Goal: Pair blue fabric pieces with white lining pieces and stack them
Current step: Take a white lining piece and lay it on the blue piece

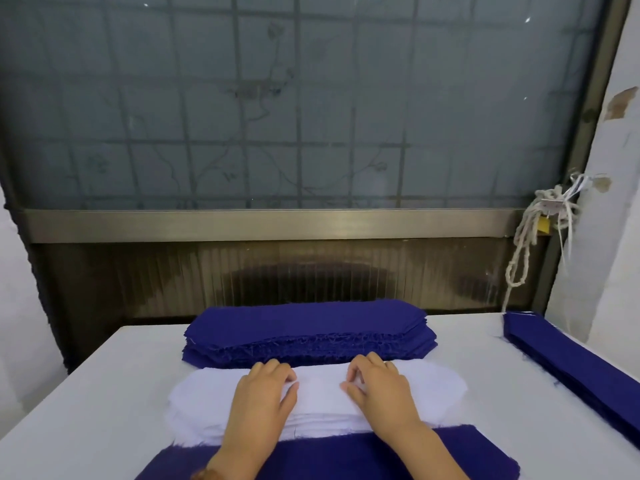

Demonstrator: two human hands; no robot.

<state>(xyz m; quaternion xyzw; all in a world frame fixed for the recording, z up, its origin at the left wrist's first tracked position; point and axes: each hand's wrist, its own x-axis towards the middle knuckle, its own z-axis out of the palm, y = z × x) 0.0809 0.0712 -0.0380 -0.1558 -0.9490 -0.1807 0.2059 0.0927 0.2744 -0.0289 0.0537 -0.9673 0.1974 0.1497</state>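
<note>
Both hands rest on the white lining stack, left hand and right hand pinching its top sheet, likely to peel 1 piece for the blue piece nearest, behind lies the blue fabric stack.

Bare hands, no sleeves; brown band on L wrist.

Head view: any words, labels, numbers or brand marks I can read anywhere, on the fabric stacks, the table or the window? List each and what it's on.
No readable text in this view.
Small tag tied in the white cord by the window frame: too small and blurred to read.
Yellow object beside that cord: no legible marking.
Blue fabric stack, white lining stack, right-hand blue strips: no print or labels visible.
</note>
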